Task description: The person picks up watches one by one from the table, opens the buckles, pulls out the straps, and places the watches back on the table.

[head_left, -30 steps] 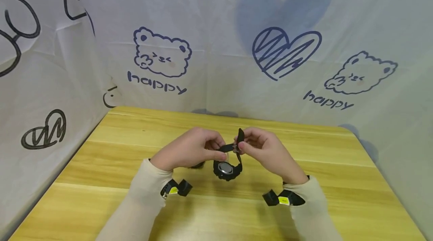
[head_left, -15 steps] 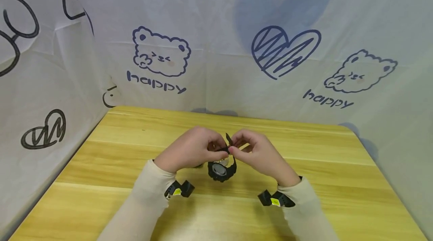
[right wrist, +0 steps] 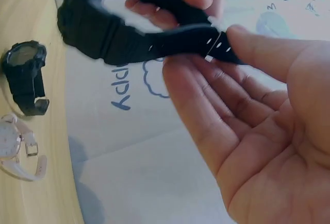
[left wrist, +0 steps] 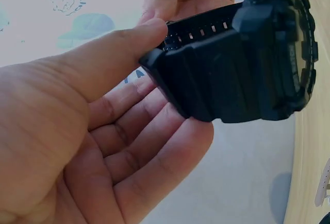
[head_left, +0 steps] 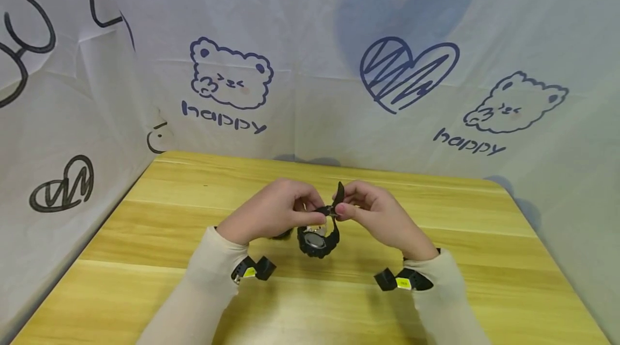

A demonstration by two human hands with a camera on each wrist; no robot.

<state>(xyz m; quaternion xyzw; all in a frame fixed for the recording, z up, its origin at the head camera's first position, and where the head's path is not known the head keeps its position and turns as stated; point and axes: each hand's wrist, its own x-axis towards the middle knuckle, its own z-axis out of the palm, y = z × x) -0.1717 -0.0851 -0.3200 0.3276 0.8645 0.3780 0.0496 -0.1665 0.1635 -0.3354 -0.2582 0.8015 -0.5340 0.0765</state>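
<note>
A black digital wristwatch [head_left: 315,243] hangs in the air between both hands, its strap joined into a loop at the buckle. My left hand [head_left: 273,209] pinches one side of the strap between thumb and fingers. On the other side, my right hand [head_left: 385,217] pinches the strap beside the buckle, with the free strap end [head_left: 338,194] standing up at its fingertips. The left wrist view shows the strap's row of holes [left wrist: 209,30] inside the loop. In the right wrist view the metal buckle [right wrist: 212,49] lies close to my right thumb.
On the wooden table [head_left: 160,259] lie another black watch [right wrist: 25,74] and a white watch [right wrist: 10,144] with a pale strap. The head view shows them largely hidden behind my left hand and the held watch. A printed white cloth [head_left: 310,119] borders the table.
The right hand moved left towards the left hand, tilting the strap end, then drew back right with the strap end upright again. The watch face has shifted slightly left.
</note>
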